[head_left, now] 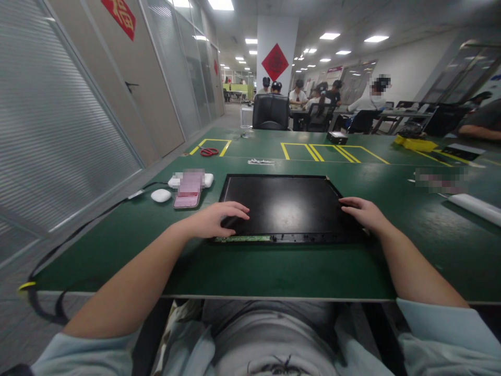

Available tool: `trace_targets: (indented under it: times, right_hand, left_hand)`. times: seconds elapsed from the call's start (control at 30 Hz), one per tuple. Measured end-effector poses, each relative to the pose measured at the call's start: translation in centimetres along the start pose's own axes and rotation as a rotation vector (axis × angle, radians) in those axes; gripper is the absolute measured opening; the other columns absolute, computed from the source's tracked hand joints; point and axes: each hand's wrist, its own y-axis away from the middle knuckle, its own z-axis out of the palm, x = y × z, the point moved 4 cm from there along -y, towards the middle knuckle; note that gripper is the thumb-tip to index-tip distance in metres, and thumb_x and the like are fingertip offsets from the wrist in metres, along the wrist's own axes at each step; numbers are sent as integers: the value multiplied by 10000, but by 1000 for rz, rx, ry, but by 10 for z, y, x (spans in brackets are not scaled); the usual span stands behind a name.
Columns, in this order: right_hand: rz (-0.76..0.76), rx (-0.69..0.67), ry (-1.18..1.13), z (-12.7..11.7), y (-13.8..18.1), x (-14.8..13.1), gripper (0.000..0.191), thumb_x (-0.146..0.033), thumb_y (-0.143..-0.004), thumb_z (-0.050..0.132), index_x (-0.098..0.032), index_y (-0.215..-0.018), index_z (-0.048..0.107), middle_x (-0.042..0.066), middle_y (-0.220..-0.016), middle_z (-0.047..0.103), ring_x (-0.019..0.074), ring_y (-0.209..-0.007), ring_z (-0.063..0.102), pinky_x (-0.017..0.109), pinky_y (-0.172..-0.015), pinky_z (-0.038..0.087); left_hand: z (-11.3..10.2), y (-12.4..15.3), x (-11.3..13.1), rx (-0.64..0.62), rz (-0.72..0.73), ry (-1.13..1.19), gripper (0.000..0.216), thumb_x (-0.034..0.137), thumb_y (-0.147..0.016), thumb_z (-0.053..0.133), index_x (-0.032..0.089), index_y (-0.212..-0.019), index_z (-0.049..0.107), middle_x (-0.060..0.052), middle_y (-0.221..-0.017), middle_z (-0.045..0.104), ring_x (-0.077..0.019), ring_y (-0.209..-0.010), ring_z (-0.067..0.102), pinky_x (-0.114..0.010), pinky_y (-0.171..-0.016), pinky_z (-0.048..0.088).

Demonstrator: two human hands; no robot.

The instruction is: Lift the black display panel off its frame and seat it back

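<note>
A black flat screen panel lies face up on the green table, with a thin green circuit strip along its near edge. My left hand rests on the panel's near left corner, fingers curved and apart, palm down. My right hand lies flat on the near right edge of the panel, fingers stretched toward the middle. Neither hand holds anything.
Left of the panel lie a pink phone, a white earbud case and a black cable. Farther back are red scissors, small white parts, a black box and yellow objects. Several people sit at tables behind.
</note>
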Motion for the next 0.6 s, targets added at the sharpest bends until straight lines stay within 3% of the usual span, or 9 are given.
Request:
trace_targets:
  times: [0.6]
  right_hand:
    - [2,-8,22,-1,-1,2,295,-326,-702,734,-247,-980,789,82,-1118,786,310,-1097,712,507,-1105,472]
  left_hand:
    - [0,0,5,-12,9,-49,484,155,-799,718,254,-1273,719,-96,-1449,639,-267,-1300,621,-393,-1114,457]
